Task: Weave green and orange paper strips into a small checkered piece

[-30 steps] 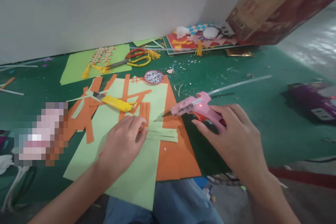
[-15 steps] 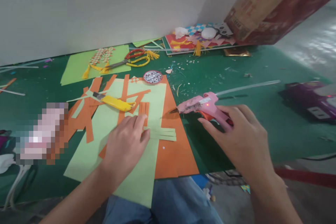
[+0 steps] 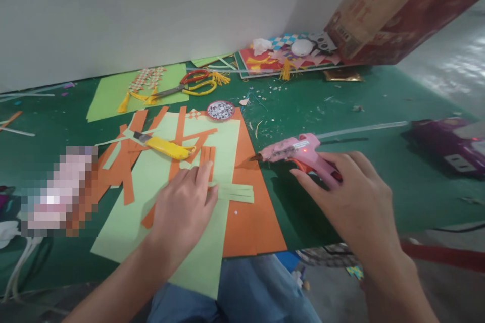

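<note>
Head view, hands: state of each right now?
Left hand: at the paper strips; whether it grips them can't be told.
Right hand: closed, holding the pink glue gun by its handle.

Craft workshop, or a corner set up as one; can't tell what building. Green worktop point(image 3: 382, 96) against a plain pale wall point(image 3: 113, 15), littered with scraps point(image 3: 244, 102). Glue gun point(image 3: 290, 149) with a clear stick point(image 3: 359, 129) out the back, yellow cutter point(image 3: 170, 148), scissors point(image 3: 185, 87), cut orange strips point(image 3: 129, 184), dish point(image 3: 221, 120) of tiny black-and-white bits, woven paper pieces point(image 3: 147, 79) with yellow tassels point(image 3: 123, 104). Purple socket block point(image 3: 443, 144) at right, red light on. Big printed carton point(image 3: 401, 15) beyond, bare grey floor point(image 3: 333, 292) below.
</note>
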### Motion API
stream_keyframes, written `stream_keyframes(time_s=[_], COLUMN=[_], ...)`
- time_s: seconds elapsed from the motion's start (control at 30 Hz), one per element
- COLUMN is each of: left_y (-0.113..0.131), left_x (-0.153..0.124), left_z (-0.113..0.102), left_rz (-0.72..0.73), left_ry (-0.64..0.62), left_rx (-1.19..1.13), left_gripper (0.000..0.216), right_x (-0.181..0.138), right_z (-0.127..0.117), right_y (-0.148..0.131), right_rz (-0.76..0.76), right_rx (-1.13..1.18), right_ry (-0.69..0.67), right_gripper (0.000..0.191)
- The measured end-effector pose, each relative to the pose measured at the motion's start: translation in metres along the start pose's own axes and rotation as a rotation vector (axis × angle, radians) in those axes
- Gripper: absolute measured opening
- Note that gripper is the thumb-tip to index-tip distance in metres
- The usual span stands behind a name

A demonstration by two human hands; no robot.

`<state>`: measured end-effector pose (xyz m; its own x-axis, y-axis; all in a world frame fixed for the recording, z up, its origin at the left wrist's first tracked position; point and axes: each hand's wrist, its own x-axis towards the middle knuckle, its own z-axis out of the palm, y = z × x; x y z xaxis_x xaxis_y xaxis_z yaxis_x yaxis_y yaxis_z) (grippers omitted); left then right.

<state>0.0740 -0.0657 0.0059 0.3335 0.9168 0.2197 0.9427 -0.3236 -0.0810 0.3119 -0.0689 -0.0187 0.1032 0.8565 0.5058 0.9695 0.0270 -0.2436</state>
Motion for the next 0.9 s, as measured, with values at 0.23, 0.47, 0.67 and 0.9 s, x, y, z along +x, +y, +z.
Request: stream_keyframes(time_s=[0.23,0.47,0.67,0.9], left_y=[0.000,-0.021,-0.035,-0.036], left_x=[0.001,0.004,0.003,0.000], left_z=[0.000,-0.006,-0.002,0.004], left_rz=[0.051,0.018,0.028,0.012], left_ry=[0.004,-0.101,-0.117,-0.100], left_rx=[-0.015,-0.312,-0.452,-0.492], left_gripper=[0.057,0.025,0.021,0.028], right_x=[0.001,0.001,-0.001,-0.005], right_z=[0.002,0.010,0.006,0.010], right_y=[0.002,0.004,-0.008,-0.076], right_rz=[0.066,0.126,-0.105,-0.504], right_rx=[-0.013,-0.085,-0.061,0.217], right_ry=[-0.039,-0.059,0.029,-0.148], right_gripper=[0.026,0.029,0.035,0.036])
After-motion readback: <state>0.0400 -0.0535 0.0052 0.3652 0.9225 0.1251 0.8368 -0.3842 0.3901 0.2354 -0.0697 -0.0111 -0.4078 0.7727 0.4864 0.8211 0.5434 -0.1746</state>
